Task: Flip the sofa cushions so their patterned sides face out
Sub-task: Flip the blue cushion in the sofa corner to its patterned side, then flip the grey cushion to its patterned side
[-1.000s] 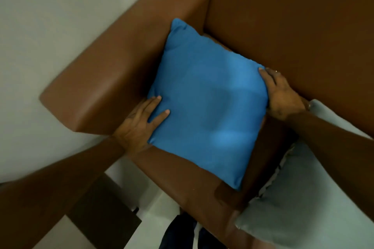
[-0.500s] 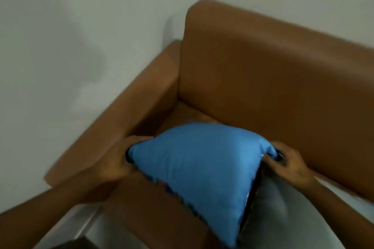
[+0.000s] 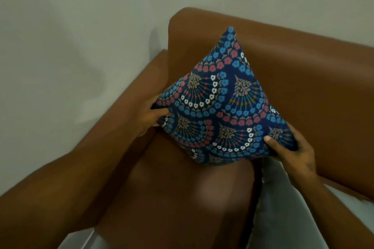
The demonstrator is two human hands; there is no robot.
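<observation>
Head view: patterned cushion [image 3: 220, 107] held up over the seat of the brown sofa [image 3: 303, 79], one corner pointing to 12 o'clock, dark floral side facing the camera. Left hand [image 3: 150, 116] clamped on its 9 o'clock corner, right hand [image 3: 291, 153] clamped on the 4 o'clock corner, thumb on the front. Pale grey cushion [image 3: 287, 214] lies on the seat at 5 o'clock, just below the right wrist.
</observation>
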